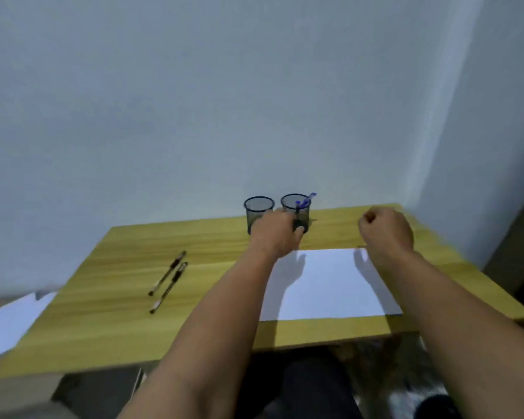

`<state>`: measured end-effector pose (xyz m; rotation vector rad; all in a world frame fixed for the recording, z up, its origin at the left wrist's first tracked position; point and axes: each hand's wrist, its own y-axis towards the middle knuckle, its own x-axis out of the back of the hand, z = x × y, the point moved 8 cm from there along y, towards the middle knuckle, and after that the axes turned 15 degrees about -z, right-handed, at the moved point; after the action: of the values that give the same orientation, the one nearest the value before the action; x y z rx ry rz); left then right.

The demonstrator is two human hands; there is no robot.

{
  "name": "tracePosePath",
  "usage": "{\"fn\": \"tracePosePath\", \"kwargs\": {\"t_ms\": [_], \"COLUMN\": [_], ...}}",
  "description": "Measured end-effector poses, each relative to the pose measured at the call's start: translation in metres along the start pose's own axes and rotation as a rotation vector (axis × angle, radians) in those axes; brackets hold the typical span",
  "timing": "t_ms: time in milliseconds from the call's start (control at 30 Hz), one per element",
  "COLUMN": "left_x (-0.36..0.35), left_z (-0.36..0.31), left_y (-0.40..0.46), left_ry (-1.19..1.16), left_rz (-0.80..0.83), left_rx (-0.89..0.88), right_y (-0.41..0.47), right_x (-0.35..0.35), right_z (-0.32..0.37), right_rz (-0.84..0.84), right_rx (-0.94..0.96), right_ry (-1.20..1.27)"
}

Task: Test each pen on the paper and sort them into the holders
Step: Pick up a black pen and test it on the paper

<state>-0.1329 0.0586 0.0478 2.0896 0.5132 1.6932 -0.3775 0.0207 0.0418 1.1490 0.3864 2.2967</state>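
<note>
1. While the left hand reaches to the two mesh holders at twelve o'clock, its fingers seem to pinch a dark pen at the right holder; blur hides the grip.
2. Right hand hovers at two o'clock, fingers curled on nothing visible.
3. Likely step: dropping a tested pen in beside the blue pens; the left holder looks empty.
4. Next: two loose pens wait at nine o'clock, well apart from the paper.
5. Wooden desk, pale wall, more sheets at the left edge.
</note>
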Motion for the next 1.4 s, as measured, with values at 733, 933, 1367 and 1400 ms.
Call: {"fn": "tracePosePath", "kwargs": {"t_ms": [733,933,1367,1400], "left_x": [0.017,0.013,0.045,0.049], "left_z": [0.326,0.322,0.288,0.283], "left_y": [-0.11,-0.109,-0.09,-0.085], "left_ry": [-0.069,-0.112,-0.109,-0.149], "left_rz": [-0.029,-0.046,-0.157,-0.176], "left_rx": [0.675,0.695,0.576,0.565], "right_y": [-0.231,-0.222,-0.184,-0.179], "right_x": [-0.232,-0.232,-0.195,-0.191], "right_z": [0.273,0.263,0.244,0.243], "right_rz": [0.847,0.792,0.84,0.886], "right_rx": [0.254,0.188,-0.011,-0.062], "right_ry": [-0.049,-0.051,0.325,0.401]}}
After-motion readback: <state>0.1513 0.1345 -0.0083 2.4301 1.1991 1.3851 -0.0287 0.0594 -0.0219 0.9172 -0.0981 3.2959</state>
